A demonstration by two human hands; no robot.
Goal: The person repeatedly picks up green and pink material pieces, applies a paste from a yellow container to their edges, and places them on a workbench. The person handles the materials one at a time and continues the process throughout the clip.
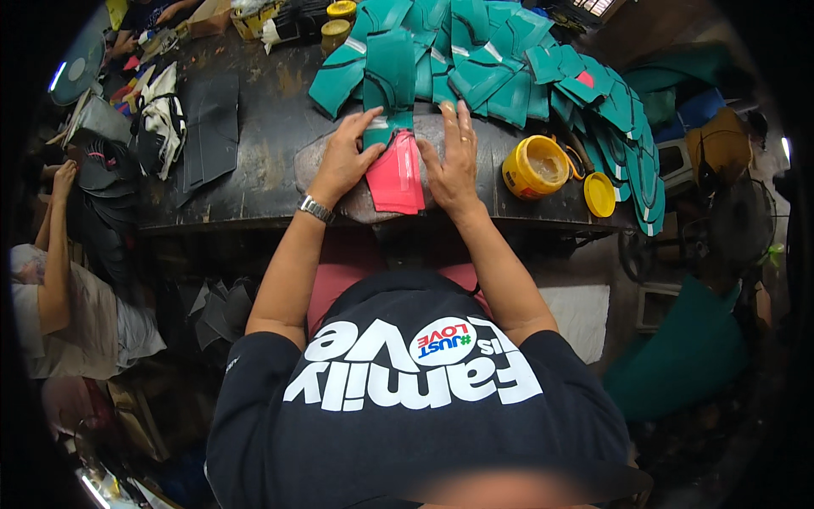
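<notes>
Coral-pink sheet material, thin and flat, lies between the person's two hands at the near edge of a dark, stained surface [273, 161]. This pink piece [395, 176] rests on a mottled, rounded slab [363, 208], its narrower top meeting the lower end of a teal panel [389, 76]; whether the two are joined, one cannot tell. Its lower right edge looks layered, as if more than one sheet is stacked there.

The left hand [343, 155] is spread, its fingertips over the teal panel's left edge and its thumb beside the pink piece; its grip is loose, not clenched. The right hand [454, 161] has its fingers stretched out to the right of both pieces, thumb close to the pink edge, its grip released.

The pink piece looks light and bendable, likely to flex rather than break, and perhaps tacky if any adhesive is on it. Its wide lower edge or its sides seem the best places to take hold, leaving the upper end undisturbed.

To the right stand an open yellow tub [536, 167] of pale paste and its yellow lid [599, 195]. Overlapping teal pieces [504, 81] spread across the far side.
</notes>
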